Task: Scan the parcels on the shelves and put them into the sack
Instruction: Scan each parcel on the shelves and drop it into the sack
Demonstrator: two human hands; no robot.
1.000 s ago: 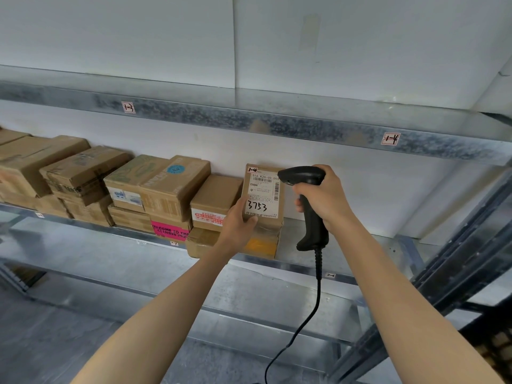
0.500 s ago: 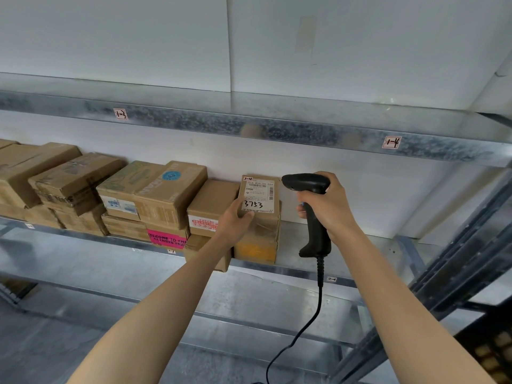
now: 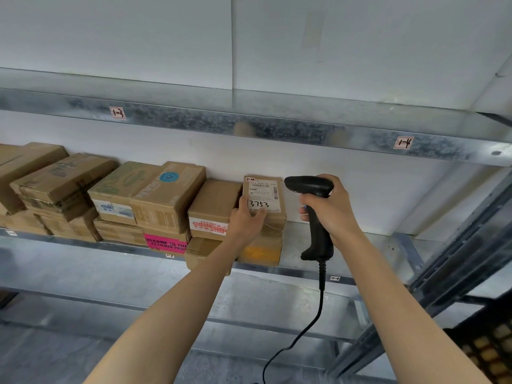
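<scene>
A small brown cardboard parcel (image 3: 273, 217) with a white label marked "3753" stands at the right end of a row of parcels on the metal shelf (image 3: 360, 242). My left hand (image 3: 246, 220) grips its lower left front, thumb on the label. My right hand (image 3: 329, 206) holds a black corded barcode scanner (image 3: 313, 209) just right of the parcel, with its head level with the label's barcode. No sack is in view.
Several more brown parcels (image 3: 163, 195) sit stacked along the shelf to the left. An upper shelf (image 3: 249, 126) runs overhead with tags "1-3" and "1-4". A dark rack upright (image 3: 454, 270) stands at right. The scanner cable (image 3: 304, 331) hangs down.
The parcel has tipped back from a forward tilt to stand upright on the shelf. My left hand stayed on it; the scanner shifted slightly lower in view.
</scene>
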